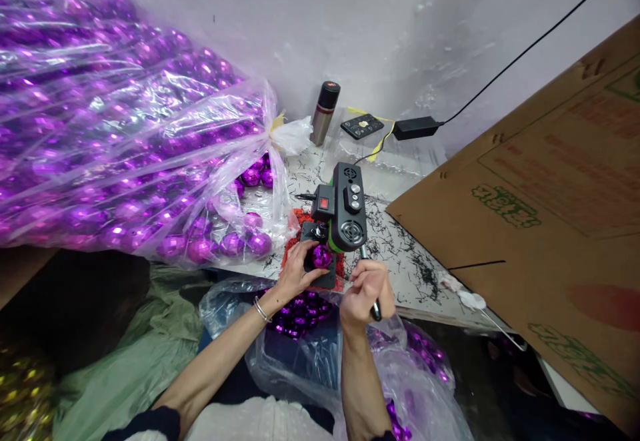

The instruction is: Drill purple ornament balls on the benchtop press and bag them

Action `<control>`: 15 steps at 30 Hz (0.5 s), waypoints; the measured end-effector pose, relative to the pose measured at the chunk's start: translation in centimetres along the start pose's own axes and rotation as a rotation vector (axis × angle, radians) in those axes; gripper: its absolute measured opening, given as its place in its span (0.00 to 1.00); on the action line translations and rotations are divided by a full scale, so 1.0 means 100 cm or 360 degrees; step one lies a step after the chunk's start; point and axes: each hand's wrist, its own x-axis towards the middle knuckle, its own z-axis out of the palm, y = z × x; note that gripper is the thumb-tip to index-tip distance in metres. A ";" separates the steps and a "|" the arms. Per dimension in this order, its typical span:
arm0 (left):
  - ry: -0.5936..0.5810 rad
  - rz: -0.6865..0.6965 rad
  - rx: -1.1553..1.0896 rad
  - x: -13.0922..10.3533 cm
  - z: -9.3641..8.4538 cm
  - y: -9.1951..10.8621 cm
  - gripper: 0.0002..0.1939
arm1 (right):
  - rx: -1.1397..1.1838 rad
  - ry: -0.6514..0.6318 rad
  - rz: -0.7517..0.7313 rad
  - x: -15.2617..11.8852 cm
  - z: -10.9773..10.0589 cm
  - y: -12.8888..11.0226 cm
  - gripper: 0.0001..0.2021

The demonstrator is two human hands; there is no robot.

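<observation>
My left hand (pixel 300 271) has its thumb and fingers curved round a shiny purple ball (pixel 321 256) on the black base plate (pixel 327 279) of a small bench machine. My right hand (pixel 367 288) is closed round the machine's lever handle (pixel 376 310), whose metal rod runs up to the machine. The black machine head (pixel 350 204), with round vents and silver knobs, stands over the plate beside the ball. To its left sits a black box with a red switch (pixel 324 202). Red material (pixel 291 252) lies under the base.
A big clear bag (pixel 150 128) of purple balls fills the left, with several balls near its opening. A thermos (pixel 325 114), a phone (pixel 362 126) and a power adapter (pixel 416 128) stand at the back. A cardboard box (pixel 540 208) leans in at right. Black scraps litter the table (pixel 395 248).
</observation>
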 end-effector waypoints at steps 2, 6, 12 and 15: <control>-0.0054 0.0063 0.0038 -0.016 -0.007 0.008 0.32 | -0.0015 -0.0040 0.0068 0.011 -0.003 -0.010 0.19; -0.0116 0.0245 0.0098 -0.035 -0.045 0.025 0.37 | -0.0100 -0.0178 0.0040 0.009 -0.010 -0.011 0.18; 0.0291 -0.0408 0.0303 0.108 -0.130 0.002 0.19 | -0.0140 -0.0184 -0.0130 -0.007 -0.010 0.003 0.18; 0.0171 -0.0828 0.0629 0.190 -0.143 -0.018 0.18 | -0.0126 -0.0177 -0.0179 -0.005 -0.007 0.003 0.18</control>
